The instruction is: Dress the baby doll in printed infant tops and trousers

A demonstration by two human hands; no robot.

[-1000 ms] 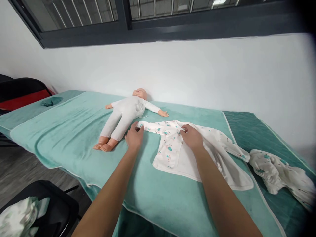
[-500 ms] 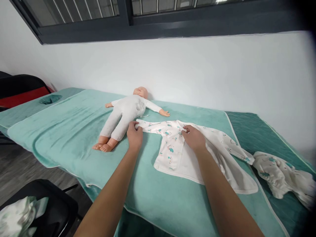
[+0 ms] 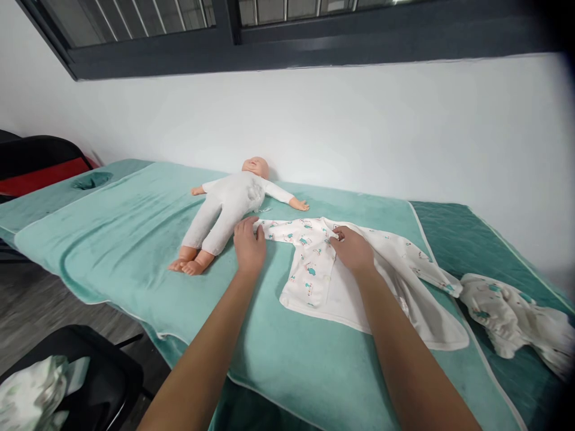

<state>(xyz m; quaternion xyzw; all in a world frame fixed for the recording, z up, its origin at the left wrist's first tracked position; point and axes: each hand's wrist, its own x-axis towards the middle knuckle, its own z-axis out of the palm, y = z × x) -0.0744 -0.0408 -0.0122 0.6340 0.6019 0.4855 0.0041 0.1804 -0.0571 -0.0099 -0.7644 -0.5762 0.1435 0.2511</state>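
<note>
A white baby shirt (image 3: 309, 257) with small green and red prints lies spread on the green bed cover, its front opened out to the right. My left hand (image 3: 250, 242) is closed at the cuff of the sleeve on the left. With thumb and fingers pinched, my right hand (image 3: 353, 246) holds the shirt's front edge near the neckline. Just beyond my left hand, a baby doll (image 3: 231, 197) in a white body lies on its back, arms spread, head toward the wall and feet toward me.
Crumpled printed baby clothing (image 3: 507, 317) lies on the bed (image 3: 112, 239) at the right. A black chair (image 3: 103, 371) at lower left carries a white and green bundle (image 3: 33, 389). Behind the bed are a white wall and a dark-framed window (image 3: 269, 48). Another black and red chair (image 3: 45, 161) stands far left.
My left hand has shifted slightly right along the sleeve end, now covering more of the cuff. My right hand stays at the shirt's front edge, and the doll has not moved.
</note>
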